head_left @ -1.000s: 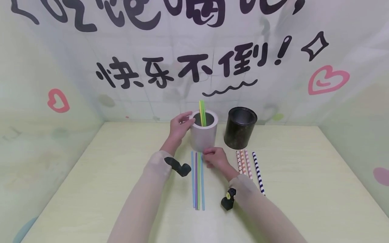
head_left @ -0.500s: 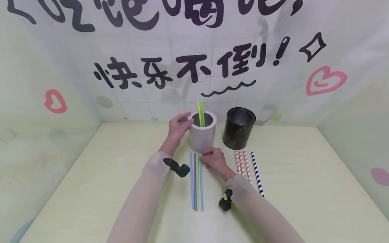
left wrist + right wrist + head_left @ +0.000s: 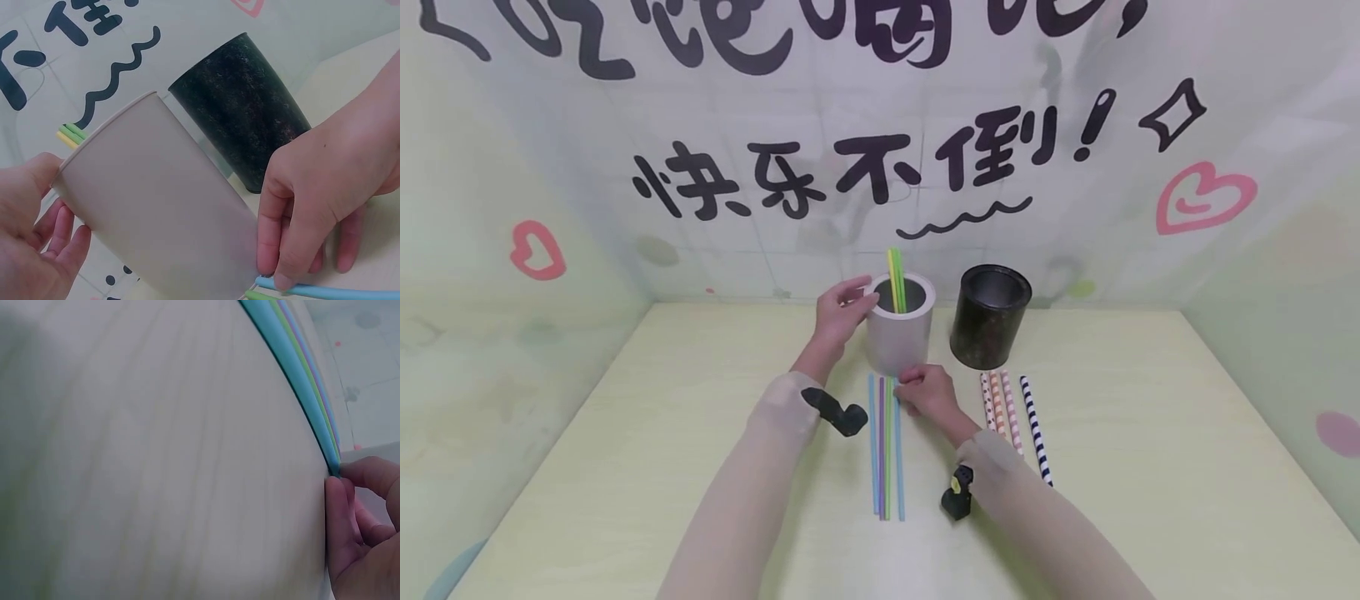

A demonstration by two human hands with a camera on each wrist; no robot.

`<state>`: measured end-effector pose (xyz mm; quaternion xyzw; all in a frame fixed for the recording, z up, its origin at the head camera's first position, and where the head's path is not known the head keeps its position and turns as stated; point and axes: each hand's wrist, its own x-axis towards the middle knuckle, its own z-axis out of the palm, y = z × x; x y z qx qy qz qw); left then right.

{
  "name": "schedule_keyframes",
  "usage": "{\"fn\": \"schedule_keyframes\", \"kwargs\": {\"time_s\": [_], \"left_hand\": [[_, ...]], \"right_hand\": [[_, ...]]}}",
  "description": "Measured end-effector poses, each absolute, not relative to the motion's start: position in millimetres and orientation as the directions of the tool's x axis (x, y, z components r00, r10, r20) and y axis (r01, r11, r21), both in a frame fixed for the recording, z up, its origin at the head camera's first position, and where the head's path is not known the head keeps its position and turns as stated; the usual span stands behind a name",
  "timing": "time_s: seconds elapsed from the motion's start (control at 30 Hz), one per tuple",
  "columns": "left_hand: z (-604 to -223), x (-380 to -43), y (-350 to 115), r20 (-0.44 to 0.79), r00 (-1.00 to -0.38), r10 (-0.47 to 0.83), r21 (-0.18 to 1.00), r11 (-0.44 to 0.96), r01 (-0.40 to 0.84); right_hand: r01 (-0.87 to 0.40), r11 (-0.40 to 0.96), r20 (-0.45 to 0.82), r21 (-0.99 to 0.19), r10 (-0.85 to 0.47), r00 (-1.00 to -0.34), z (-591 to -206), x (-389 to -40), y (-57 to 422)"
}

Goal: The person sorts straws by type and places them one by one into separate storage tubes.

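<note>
My left hand is at the left side of a pale, round cup, holding it near the rim. Yellow and green straws stand inside that cup. In front of it several plain straws lie side by side: blue, purple, green and, rightmost, another blue straw. The thumb and fingers of my right hand pinch this right-hand blue straw at its far end, close to the cup's base. The right wrist view shows the pinched blue straw along the tabletop.
A black cup stands to the right of the pale one. Several patterned straws and a navy-striped straw lie in front of it, partly behind my right forearm. A printed wall sheet backs the table.
Both hands stay almost in place. My right hand has shifted slightly along the far end of the right-hand blue straw; the cups and other straws look unchanged.
</note>
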<state>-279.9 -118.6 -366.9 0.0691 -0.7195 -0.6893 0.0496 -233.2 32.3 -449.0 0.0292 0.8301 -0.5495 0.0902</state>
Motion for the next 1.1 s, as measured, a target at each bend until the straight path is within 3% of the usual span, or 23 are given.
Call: {"fn": "schedule_keyframes", "kwargs": {"time_s": [0.3,0.8,1.1], "left_hand": [[-368.7,-279.4,-117.7,-0.038,-0.985,-0.166,0.998,0.039,-0.045],[-370.0,-280.1,-119.5,-0.044,-0.985,-0.168,0.998,0.044,-0.052],[-369.1,-280.4,-118.2,-0.037,-0.985,-0.166,0.999,0.021,-0.041]], "right_hand": [[0.201,0.413,-0.244,-0.888,-0.052,-0.968,-448.0,-230.3,32.0],[0.192,0.447,-0.22,-0.874,-0.01,-0.976,-446.7,-227.4,23.5],[0.284,0.219,-0.294,-0.934,-0.014,-0.956,-443.0,-230.3,32.7]]}}
